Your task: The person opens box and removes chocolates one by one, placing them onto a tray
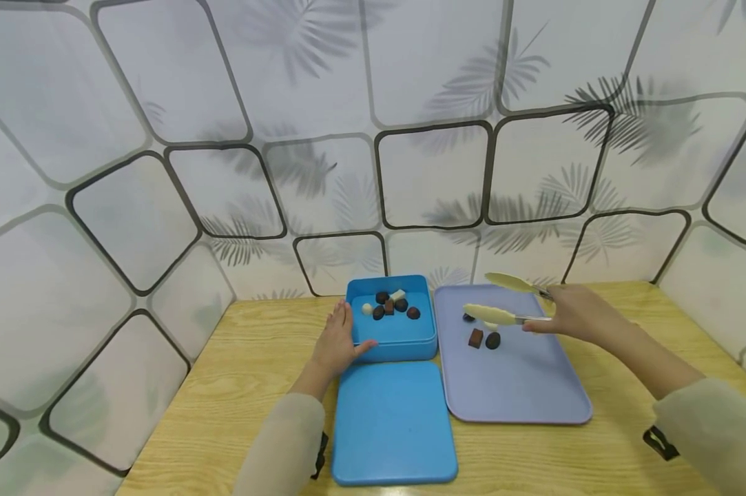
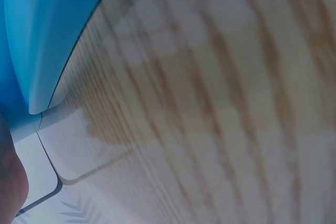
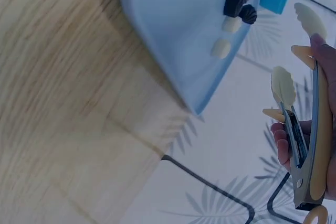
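Note:
My left hand (image 1: 337,341) rests against the left side of a blue box (image 1: 403,350), thumb at its front wall. Inside the box lie several dark, brown and white chocolates (image 1: 389,307). Over the lilac tray (image 1: 515,393), my right hand (image 1: 574,313) grips food tongs (image 1: 496,315) with cream tips and steel arms. The tongs' tips are spread, nothing between them. Beneath them on the tray are a square brown chocolate (image 1: 475,337), a dark oval chocolate (image 1: 493,340) and other dark and white pieces. In the right wrist view, fingers and thumb wrap the tongs' yellow-trimmed handles (image 3: 318,129).
A flat blue lid (image 1: 394,424) lies on the wooden table (image 1: 249,386) in front of the box. The tray stands close along the box's right side. A patterned cloth wall (image 1: 434,179) rises behind the table and at both sides.

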Tool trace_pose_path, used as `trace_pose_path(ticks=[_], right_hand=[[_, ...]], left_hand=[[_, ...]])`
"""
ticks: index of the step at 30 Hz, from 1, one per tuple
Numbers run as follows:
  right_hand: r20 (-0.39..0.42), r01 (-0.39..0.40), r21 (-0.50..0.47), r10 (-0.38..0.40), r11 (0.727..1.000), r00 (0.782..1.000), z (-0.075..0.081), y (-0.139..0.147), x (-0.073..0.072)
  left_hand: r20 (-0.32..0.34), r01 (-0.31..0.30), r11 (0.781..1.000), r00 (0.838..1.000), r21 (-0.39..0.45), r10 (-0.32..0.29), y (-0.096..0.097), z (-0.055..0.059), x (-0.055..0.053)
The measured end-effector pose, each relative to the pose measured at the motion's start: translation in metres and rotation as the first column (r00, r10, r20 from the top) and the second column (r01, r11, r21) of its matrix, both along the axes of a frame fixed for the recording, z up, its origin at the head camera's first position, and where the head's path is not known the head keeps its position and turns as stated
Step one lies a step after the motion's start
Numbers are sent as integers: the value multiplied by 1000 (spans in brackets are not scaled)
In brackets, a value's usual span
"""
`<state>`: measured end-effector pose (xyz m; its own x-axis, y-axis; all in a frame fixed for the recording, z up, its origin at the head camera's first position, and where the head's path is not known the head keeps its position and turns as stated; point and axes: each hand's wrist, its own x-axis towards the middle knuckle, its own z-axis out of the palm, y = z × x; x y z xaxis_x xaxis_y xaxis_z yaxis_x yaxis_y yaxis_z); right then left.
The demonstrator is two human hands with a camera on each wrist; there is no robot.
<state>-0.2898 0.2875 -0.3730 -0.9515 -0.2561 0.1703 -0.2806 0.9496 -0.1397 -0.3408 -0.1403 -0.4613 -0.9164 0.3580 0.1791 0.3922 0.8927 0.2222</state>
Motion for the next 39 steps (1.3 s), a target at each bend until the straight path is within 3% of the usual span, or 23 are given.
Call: trace_pose_path(ticks=[9, 24, 31, 39], right_hand=[[-44, -33, 26, 34, 999, 998, 5, -22, 1], [-28, -82, 42, 83, 996, 996, 11, -56, -9], [-43, -141, 122, 147, 982, 988, 18, -79, -16], [-8, -179, 211, 185, 961, 983, 30, -105, -28]], left_hand=[[19, -1, 1000, 1000, 16, 0, 1, -1, 1], [9, 9, 1000, 1000, 18, -9, 0, -2, 1], [10, 14, 1000, 1000, 25, -14, -2, -2, 1], [18, 12, 1000, 1000, -5, -12, -2, -1, -2]])
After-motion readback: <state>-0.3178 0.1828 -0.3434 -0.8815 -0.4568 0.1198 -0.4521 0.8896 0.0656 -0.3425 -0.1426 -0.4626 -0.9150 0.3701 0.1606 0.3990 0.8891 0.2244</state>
